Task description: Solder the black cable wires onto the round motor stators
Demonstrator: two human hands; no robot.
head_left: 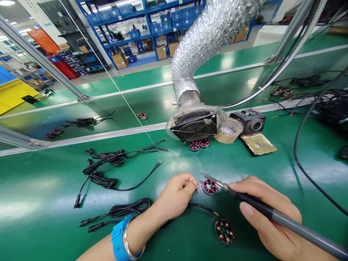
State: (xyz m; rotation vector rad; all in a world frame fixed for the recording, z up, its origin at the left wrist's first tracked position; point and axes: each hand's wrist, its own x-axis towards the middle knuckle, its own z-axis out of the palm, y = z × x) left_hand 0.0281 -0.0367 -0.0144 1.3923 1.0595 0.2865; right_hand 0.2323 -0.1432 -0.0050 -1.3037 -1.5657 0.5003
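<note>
My left hand [178, 194], wearing a blue wristband and a metal bangle, is closed in a pinch on thin wire beside a small motor stator [210, 186] with red-and-black windings. Fine leads show between its fingertips and the stator; their ends are hard to make out. In my right hand [272, 214] is a soldering iron [252, 203], gripped like a pen, its tip just above the stator. Nearer to me lies a copper-wound stator [224, 231] with a black cable [202, 206] running to it from under my left forearm.
Coiled black cables [106, 163] lie at the left. A fume extractor [194, 127] on a silver duct stands ahead, with two stators [199, 145] below it. Right of it are a tape roll [229, 130] and a soldering iron stand with sponge [258, 144]. A thin strand [122, 95] slants down toward my left hand.
</note>
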